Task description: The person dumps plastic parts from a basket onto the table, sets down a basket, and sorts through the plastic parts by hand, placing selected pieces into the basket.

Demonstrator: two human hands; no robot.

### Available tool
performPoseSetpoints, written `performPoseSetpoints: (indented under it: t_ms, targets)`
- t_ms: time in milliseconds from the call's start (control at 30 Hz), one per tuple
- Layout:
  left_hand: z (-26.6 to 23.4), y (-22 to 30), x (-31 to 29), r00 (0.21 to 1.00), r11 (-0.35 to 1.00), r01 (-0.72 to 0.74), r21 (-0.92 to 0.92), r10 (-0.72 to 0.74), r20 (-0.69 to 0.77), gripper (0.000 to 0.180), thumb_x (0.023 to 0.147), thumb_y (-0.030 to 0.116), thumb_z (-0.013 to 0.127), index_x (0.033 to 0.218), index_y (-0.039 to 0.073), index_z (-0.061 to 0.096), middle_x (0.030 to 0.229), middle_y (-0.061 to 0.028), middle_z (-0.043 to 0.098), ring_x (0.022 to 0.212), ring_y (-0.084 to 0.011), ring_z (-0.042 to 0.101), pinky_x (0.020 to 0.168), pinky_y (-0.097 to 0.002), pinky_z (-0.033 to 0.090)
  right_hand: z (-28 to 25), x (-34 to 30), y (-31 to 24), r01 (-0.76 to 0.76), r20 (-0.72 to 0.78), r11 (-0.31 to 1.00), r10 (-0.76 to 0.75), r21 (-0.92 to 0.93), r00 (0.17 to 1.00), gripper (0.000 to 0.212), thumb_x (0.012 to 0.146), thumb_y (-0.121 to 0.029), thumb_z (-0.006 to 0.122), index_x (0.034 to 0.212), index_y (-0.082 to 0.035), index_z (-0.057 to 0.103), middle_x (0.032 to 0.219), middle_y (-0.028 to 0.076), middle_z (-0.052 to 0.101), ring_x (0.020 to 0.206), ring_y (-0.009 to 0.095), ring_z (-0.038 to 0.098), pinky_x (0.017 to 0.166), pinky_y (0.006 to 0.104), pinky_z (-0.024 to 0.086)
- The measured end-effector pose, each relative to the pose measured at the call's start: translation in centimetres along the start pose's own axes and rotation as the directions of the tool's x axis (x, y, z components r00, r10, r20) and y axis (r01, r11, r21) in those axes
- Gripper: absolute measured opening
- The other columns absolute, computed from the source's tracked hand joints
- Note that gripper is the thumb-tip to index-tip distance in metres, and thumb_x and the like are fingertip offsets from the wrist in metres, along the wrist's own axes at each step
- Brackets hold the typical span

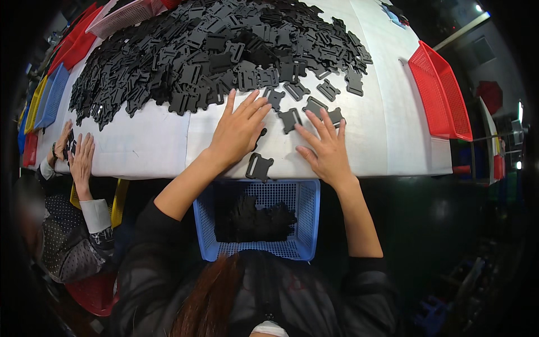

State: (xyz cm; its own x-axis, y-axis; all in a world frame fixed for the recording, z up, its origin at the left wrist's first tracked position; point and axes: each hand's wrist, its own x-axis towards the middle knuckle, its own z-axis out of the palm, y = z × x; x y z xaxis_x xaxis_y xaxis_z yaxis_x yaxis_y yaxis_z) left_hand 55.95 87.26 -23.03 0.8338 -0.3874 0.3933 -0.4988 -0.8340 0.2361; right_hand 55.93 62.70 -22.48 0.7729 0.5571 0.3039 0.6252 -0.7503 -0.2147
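White table (365,146): we find left hand (240,128), right hand (328,154), fingers spread; between wrists, black plate (263,169), slot's long axis roughly near-to-far.

A white surface (412,121) spans the frame's upper half. A heap of black pieces (220,62) covers its upper left and middle; loose pieces (355,82) lie near centre, a single piece (263,169) by the lower edge.

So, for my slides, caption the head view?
Left hand and right hand among black parts on a white table.

Left hand (238,129) and right hand (328,153) extend forward, backs upward, fingers outstretched
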Motion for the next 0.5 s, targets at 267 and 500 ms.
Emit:
performPoseSetpoints:
  t_ms: [267, 500]
  targets:
    - [1.1, 1.5, 0.5, 0.980, 0.974, -0.143, -0.178, 0.164, 0.109, 0.036, 0.088, 0.020, 0.060, 0.122, 0.008, 0.058, 0.127, -0.0056, 0.056, 0.132, -0.0234, 0.040, 0.113, -0.0544, 0.017, -0.3, -0.8, 2.5, -0.192, -0.042, 0.974, 0.188, -0.122, 0.981, 0.046, 0.090, -0.032, 0.058, 0.132, -0.015, 0.051, 0.136, 0.005, 0.049, 0.136, 0.027, 0.034, 0.108, 0.0655, 0.010]
    - [1.1, -0.5, 2.1, 1.000, 1.000, 0.000, 0.011, 0.001, -0.025, 0.040, 0.092, 0.023, 0.055, 0.128, 0.005, 0.052, 0.133, -0.0100, 0.051, 0.134, -0.0264, 0.037, 0.112, -0.0520, 0.021, 0.0, 0.8, 2.8, -0.219, -0.194, 0.975, 0.220, 0.031, 0.956, 0.045, 0.092, -0.031, 0.056, 0.133, -0.014, 0.049, 0.140, 0.009, 0.045, 0.136, 0.028, 0.033, 0.107, 0.0658, 0.015]
